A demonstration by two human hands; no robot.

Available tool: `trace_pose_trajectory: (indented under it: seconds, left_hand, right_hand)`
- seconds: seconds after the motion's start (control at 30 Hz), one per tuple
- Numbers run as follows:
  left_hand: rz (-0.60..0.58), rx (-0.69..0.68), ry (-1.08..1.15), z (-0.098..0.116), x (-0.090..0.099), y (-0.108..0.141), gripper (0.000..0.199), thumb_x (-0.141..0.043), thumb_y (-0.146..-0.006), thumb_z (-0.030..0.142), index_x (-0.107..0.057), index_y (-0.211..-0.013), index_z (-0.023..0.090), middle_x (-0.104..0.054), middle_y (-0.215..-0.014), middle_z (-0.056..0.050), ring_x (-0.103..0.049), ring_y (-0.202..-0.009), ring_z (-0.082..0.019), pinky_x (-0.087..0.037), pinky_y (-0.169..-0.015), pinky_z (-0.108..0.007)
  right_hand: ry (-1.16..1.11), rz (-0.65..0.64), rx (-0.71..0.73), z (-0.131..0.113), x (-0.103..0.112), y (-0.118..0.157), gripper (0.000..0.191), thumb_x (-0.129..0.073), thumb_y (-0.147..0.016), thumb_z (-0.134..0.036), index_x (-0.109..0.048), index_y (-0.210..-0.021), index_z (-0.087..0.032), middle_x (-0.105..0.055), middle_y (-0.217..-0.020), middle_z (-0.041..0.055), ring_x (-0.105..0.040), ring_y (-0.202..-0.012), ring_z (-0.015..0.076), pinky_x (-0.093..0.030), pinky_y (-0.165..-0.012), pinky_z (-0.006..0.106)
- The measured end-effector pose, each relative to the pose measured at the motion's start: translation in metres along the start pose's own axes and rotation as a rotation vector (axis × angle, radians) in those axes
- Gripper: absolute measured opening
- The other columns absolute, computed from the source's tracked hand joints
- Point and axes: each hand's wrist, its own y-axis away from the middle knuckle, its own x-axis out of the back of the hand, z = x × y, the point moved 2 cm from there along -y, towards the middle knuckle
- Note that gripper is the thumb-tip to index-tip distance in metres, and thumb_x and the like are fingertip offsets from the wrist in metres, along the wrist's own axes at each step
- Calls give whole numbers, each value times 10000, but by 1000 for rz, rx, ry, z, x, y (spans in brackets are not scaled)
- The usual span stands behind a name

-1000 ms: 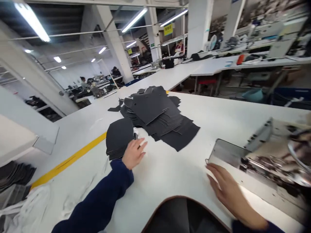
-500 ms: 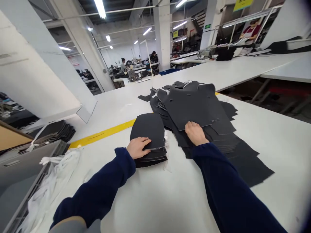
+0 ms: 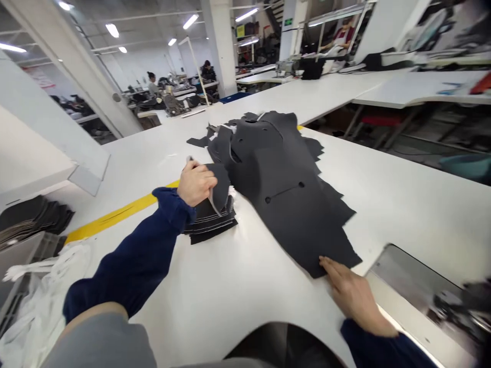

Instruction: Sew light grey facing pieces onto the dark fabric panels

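Note:
My left hand (image 3: 197, 183) is closed around the edge of a dark rounded fabric piece (image 3: 220, 186), curling it up off a small stack of dark pieces (image 3: 213, 225). To the right lies a large dark fabric panel (image 3: 284, 220) with round holes and a slit, spread over a pile of similar cut pieces (image 3: 330, 199). My right hand (image 3: 353, 291) grips that panel at its near corner, fingers on top; the thumb is hidden.
A sewing machine (image 3: 452, 312) with a metal plate is at the lower right. Yellow tape (image 3: 123, 214) crosses the white table (image 3: 184, 296). White strips (image 3: 46, 286) and another dark stack (image 3: 34, 217) are on the left. Co-workers sit far back.
My right hand has drawn the large panel toward me and to the right. My left hand has lifted and bent the top rounded piece. The view has turned right, showing the sewing machine.

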Motion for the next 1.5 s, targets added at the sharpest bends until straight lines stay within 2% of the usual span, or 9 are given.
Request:
trace_pose_trajectory:
  seconds: [0.1, 0.23, 0.3, 0.4, 0.57, 0.7, 0.83, 1.1, 1.5]
  left_hand:
    - [43, -503, 9, 121, -3, -29, 235, -436, -823, 149, -603, -676, 226, -602, -749, -3, -502, -956, -201, -241, -1032, -458]
    - [-73, -1152, 146, 308, -62, -1, 159, -531, -791, 188, -663, -710, 227, -629, -890, -29, -485, -943, -211, -250, -1019, -432]
    - [-177, -1288, 239, 376, -98, 29, 157, -541, -792, 172, -686, -761, 225, -617, -1053, -43, -484, -1011, -212, -242, -1028, -435]
    - [-279, -1237, 401, 429, -137, 56, 304, -557, -837, 265, -608, -1136, 276, -414, -1399, -56, -371, -1244, -250, -241, -1027, -480]
    - [-432, -1037, 449, 441, -154, 48, 784, -585, -775, 592, -288, -1419, 257, -340, -1447, -115, -315, -1292, -300, -188, -1049, -547]
    - [-378, -1008, 394, 451, -145, 35, 549, -655, -723, 571, -581, -1115, 194, -549, -1178, -123, -454, -1108, -296, -173, -1042, -553]
    - [-334, -1035, 405, 465, -149, 30, 154, -522, -885, 299, -613, -911, 178, -595, -1096, -92, -473, -1080, -249, -197, -1023, -485]
    - [-352, -1089, 377, 468, -163, 19, 252, -517, -903, 363, -612, -878, 131, -640, -933, -72, -516, -949, -204, -282, -873, -373]
    - [-299, -991, 158, 466, -175, -47, 245, -490, -914, 326, -620, -884, 120, -663, -919, -85, -551, -897, -218, -278, -845, -390]
  right_hand:
    - [-36, 22, -60, -30, 39, 78, 541, -304, -657, 59, -598, -1077, -115, -621, -1159, 81, -594, -1056, 169, -527, -827, 269]
    - [-79, -32, -250, -72, 79, 149, 576, -326, -682, 38, -550, -1180, -149, -518, -1305, 110, -454, -1243, 236, -440, -993, 445]
    - [-67, -42, -413, -93, 92, 169, 577, -345, -710, 40, -520, -1223, -159, -371, -1423, 146, -334, -1323, 300, -416, -988, 529]
    - [-42, 12, -651, -120, 103, 180, 504, -392, -766, 42, -526, -1199, -177, -108, -1519, 164, -197, -1366, 374, -411, -961, 574]
    - [-24, -18, -744, -142, 103, 177, 355, -481, -818, -15, -572, -1110, -194, -124, -1522, 136, -198, -1364, 377, -331, -1014, 609]
    - [-76, 1, -640, -141, 94, 176, 251, -417, -839, -21, -617, -917, -152, -418, -1395, 113, -335, -1312, 296, -340, -1056, 531]
    - [-97, 11, -592, -139, 90, 176, 280, -383, -856, -23, -623, -947, -135, -477, -1348, 106, -335, -1311, 281, -378, -1053, 496]
    - [-101, -35, -611, -140, 94, 168, 256, -389, -862, -13, -625, -854, -115, -444, -1380, 91, -255, -1343, 336, -386, -1044, 540]
    - [31, -149, -462, -65, 69, 131, 219, -413, -899, -64, -625, -862, -103, -506, -1306, 135, -345, -1308, 327, -443, -1023, 465]
